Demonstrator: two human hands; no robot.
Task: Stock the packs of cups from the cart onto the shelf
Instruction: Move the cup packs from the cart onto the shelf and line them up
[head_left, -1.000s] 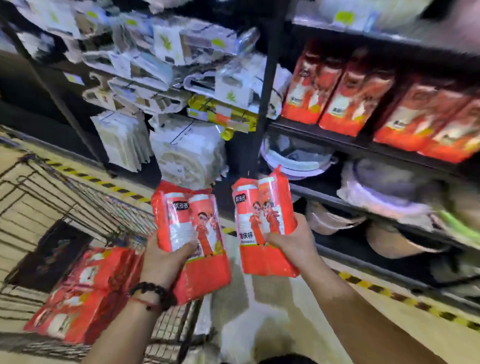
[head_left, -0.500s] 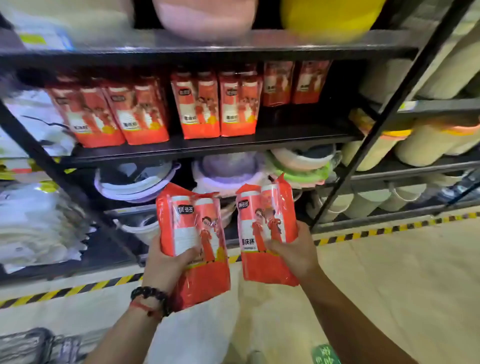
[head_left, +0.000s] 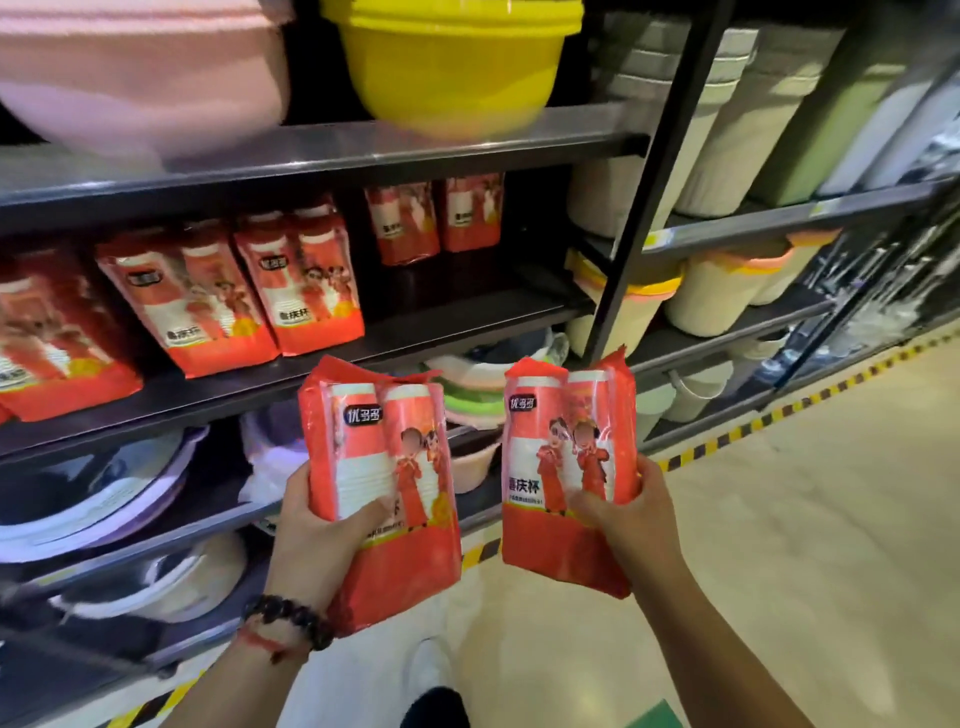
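My left hand (head_left: 317, 540) grips a red pack of cups (head_left: 382, 467) upright in front of me, thumb across its front. My right hand (head_left: 631, 519) grips a second red pack of cups (head_left: 563, 452) beside it, a gap between the two. Both are held below and in front of the dark shelf (head_left: 426, 332). On that shelf stand several matching red packs (head_left: 301, 291): a row at the left front and two packs (head_left: 434, 218) further back. The shelf's right front part is bare. The cart is out of view.
Pink (head_left: 140, 78) and yellow (head_left: 452, 57) basins sit on the shelf above. Stacked basins (head_left: 104, 499) fill the lower shelves. A black upright post (head_left: 649, 197) divides off pale bins (head_left: 727, 135) on the right. Yellow-black tape (head_left: 779, 415) edges the beige floor.
The view swung from the cart to the shelf of red packs and drew closer. Both hands kept their packs and raised them nearer the shelf.
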